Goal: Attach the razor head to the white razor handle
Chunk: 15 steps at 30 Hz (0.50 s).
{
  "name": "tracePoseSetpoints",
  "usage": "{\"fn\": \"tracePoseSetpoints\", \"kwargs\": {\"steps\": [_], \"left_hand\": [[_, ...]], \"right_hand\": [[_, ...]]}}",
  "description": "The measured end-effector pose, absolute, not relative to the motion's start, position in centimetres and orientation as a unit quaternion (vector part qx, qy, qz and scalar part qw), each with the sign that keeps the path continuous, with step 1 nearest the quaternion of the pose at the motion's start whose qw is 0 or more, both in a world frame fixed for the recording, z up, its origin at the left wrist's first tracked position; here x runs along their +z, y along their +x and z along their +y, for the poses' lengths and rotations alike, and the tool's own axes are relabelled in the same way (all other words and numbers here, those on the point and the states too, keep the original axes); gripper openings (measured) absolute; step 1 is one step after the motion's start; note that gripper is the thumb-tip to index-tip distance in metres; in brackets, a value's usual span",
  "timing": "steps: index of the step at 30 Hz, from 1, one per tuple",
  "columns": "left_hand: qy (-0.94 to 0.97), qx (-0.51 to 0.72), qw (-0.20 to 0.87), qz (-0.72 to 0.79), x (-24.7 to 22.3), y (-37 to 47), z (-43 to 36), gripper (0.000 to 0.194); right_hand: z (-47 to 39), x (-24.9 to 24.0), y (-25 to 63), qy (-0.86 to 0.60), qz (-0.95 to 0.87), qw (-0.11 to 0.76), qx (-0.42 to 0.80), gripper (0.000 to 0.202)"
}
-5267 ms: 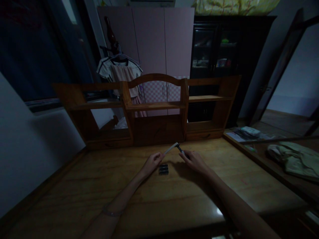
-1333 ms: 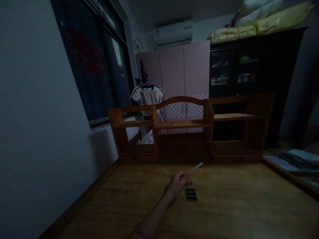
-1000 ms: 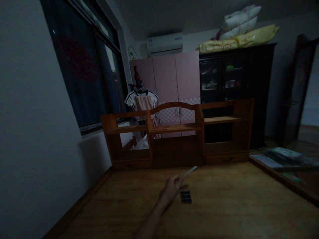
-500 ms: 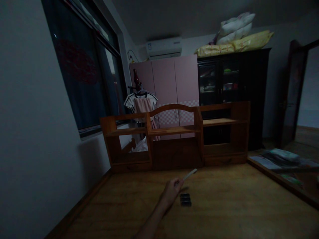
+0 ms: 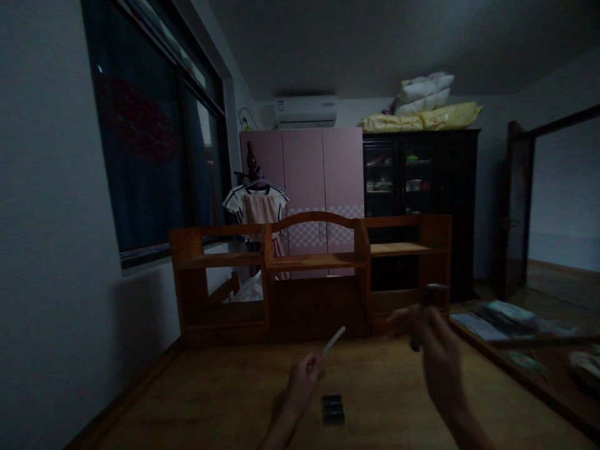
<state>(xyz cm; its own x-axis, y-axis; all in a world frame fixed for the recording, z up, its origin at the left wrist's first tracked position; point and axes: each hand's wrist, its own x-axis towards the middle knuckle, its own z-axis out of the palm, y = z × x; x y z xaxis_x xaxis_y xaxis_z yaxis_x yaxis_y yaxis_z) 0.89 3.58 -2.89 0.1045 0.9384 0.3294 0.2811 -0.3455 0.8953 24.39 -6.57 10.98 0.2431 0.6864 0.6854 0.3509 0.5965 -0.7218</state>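
My left hand [image 5: 301, 375] is closed around the near end of a thin, pale stick-like thing [image 5: 334, 340], which points up and to the right. Just to the right of that wrist, several short black pieces [image 5: 333, 409] lie side by side on the wooden tabletop [image 5: 210, 400]. My right hand [image 5: 434, 344], smeared by motion, is raised over the right part of the table. It grips a dark-handled tool [image 5: 415, 342] with a pale bar across its top; blur hides its exact kind.
A wooden shelf unit [image 5: 315, 260] stands along the table's far edge. To the left are a wall and a window [image 5: 145, 137]. Papers [image 5: 510, 315] lie on a lower surface at right. Behind stand a pink wardrobe [image 5: 304, 169] and a black cabinet [image 5: 454, 187].
My right hand has come into view from the right with the dark-handled tool. My left hand still holds the pale stick, and the whole view has shifted slightly.
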Motion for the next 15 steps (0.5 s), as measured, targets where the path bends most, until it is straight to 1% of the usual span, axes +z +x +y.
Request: {"fn": "tracePoseSetpoints", "kwargs": {"steps": [4,7,9,11,15], "left_hand": [[0.624,0.525,0.347,0.463,-2.4,0.8,3.8,0.048],[0.586,0.54,0.366,0.48,-1.6,0.9,3.2,0.05],[0.585,0.527,0.384,0.482,-1.1,1.1,2.7,0.051],[0.601,0.51,0.399,0.468,-0.7,1.1,2.4,0.051],[0.643,0.489,0.407,0.426,-0.6,1.1,2.0,0.047]], "right_hand": [[-0.7,5.2,23.0,-0.484,-0.651,0.563,0.156,0.034],[1.8,1.2,22.6,-0.499,-0.659,0.538,0.166,0.036],[2.3,-0.2,22.6,-0.496,-0.657,0.534,0.191,0.034],[2.5,-0.7,22.6,-0.5,-0.639,0.525,0.257,0.034],[2.9,-1.1,22.5,-0.504,-0.561,0.451,0.477,0.039]]}}
